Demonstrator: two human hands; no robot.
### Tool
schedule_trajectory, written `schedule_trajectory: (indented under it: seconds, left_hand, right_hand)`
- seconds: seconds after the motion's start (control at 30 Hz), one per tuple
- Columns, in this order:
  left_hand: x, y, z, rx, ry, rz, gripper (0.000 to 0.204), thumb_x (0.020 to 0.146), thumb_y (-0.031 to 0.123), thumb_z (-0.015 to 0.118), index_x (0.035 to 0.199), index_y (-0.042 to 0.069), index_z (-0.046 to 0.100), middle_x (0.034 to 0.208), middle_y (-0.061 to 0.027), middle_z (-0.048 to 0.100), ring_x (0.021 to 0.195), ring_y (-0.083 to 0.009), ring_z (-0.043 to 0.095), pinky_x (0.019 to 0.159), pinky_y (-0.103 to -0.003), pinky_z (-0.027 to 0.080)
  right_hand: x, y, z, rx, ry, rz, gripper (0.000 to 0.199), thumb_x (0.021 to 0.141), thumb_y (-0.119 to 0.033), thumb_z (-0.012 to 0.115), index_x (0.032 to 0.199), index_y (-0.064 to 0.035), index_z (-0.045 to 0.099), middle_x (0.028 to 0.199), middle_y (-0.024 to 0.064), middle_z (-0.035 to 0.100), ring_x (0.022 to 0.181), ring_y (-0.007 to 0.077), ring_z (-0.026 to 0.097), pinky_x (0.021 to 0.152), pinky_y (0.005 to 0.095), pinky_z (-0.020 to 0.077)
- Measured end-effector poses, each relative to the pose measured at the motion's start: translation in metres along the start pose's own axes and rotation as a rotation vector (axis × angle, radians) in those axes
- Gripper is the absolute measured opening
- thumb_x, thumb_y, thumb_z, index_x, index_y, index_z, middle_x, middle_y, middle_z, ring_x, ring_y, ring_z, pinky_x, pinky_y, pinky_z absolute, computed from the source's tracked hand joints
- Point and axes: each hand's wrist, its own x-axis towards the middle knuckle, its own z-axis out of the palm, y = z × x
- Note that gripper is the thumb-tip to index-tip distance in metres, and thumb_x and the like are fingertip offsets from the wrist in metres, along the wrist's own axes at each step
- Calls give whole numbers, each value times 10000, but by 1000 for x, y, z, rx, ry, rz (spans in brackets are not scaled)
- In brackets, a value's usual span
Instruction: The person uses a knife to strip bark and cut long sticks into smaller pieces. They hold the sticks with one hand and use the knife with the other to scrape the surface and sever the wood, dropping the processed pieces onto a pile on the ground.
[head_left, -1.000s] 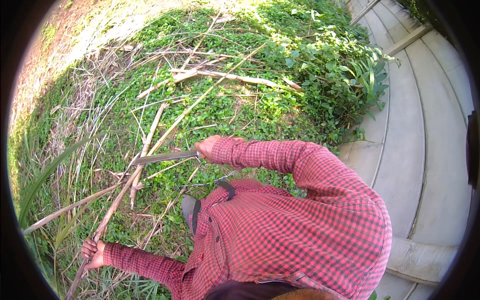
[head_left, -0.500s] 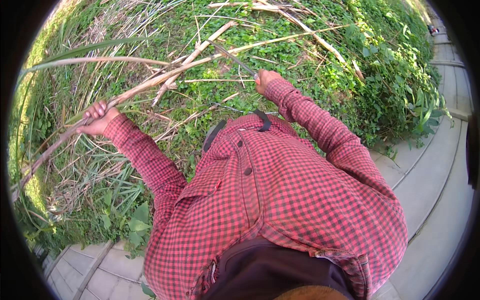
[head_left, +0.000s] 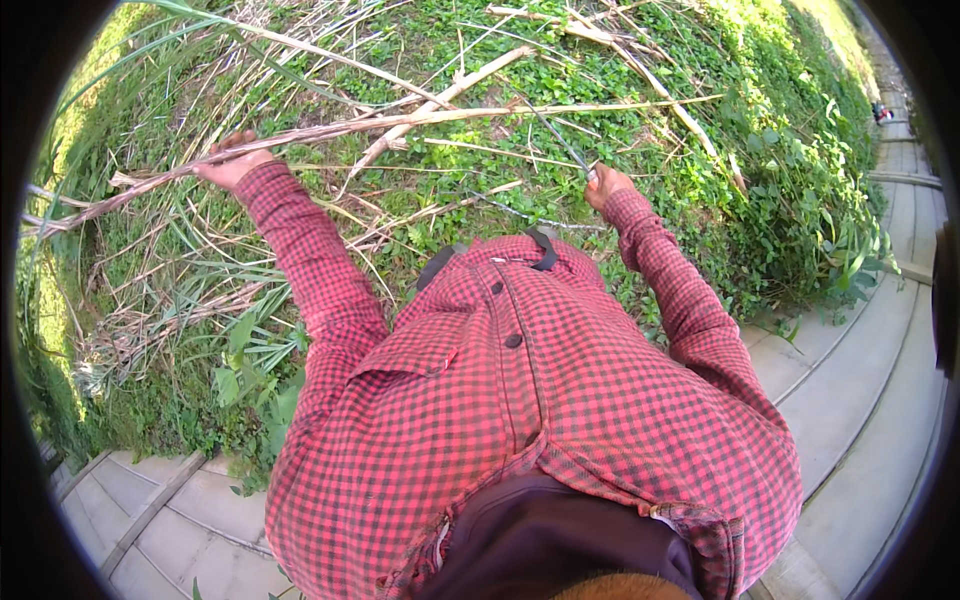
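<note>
A long dry cane stalk point(head_left: 330, 130) runs from the left rim across to the upper right. My left hand point(head_left: 238, 165) is closed round its thicker part at the left, fingers over the top and palm beneath. At the right, my right hand point(head_left: 608, 187) grips a long, narrow-bladed knife point(head_left: 562, 142) by its handle. The blade slants up and left, its far end close to the thin part of the stalk; I cannot tell whether they touch. A thicker pale stalk point(head_left: 455, 92) lies on the greenery, crossing beyond the held one.
Low green plants point(head_left: 560, 75) and scattered dry stems cover the ground ahead. Long green leaves point(head_left: 130, 45) arch at the upper left. Leafy growth point(head_left: 810, 220) borders grey paving slabs point(head_left: 850, 370) on the right; more paving point(head_left: 210, 500) lies at the lower left.
My left hand has moved up and slightly right, raising the stalk's left part. My right hand with the knife has shifted right and a little down in the view.
</note>
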Motion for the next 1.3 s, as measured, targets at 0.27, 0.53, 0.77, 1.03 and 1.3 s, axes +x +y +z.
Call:
schedule_trajectory:
  seconds: [0.27,0.53,0.77,1.03,1.3]
  left_hand:
    - [61,20,-44,215,182,41,611,860,663,200,769,96,406,519,-15,366,391,-134,332,339,-264,290]
    - [13,31,-34,84,-89,202,589,842,689,208,689,138,351,492,9,315,373,-105,288,315,-239,212]
    - [66,83,-48,-466,-811,62,475,888,554,295,757,112,409,456,-6,332,352,-132,341,320,-240,308]
    - [86,22,-46,167,90,86,601,835,695,214,732,117,345,509,-2,327,383,-119,296,327,-260,256]
    - [149,91,-87,44,191,-31,568,852,670,242,691,131,318,514,19,320,363,-109,269,325,-252,242]
  right_hand:
    - [-22,-131,-17,-96,9,-524,292,736,-241,584,969,-69,543,825,203,620,799,368,608,711,466,481]
    - [-14,-232,-30,-202,18,-673,277,810,-228,548,995,-25,583,876,212,624,827,323,621,749,418,501]
    - [1,-109,-83,-612,-159,-192,297,801,-216,551,1013,-15,602,934,197,633,868,323,626,771,409,501]
    - [22,-121,-22,-279,32,-340,226,798,-194,543,949,-28,570,852,206,625,822,349,617,732,443,491]
    - [73,164,-61,-15,222,577,289,763,-202,599,991,-26,578,836,166,632,752,271,633,676,364,513]
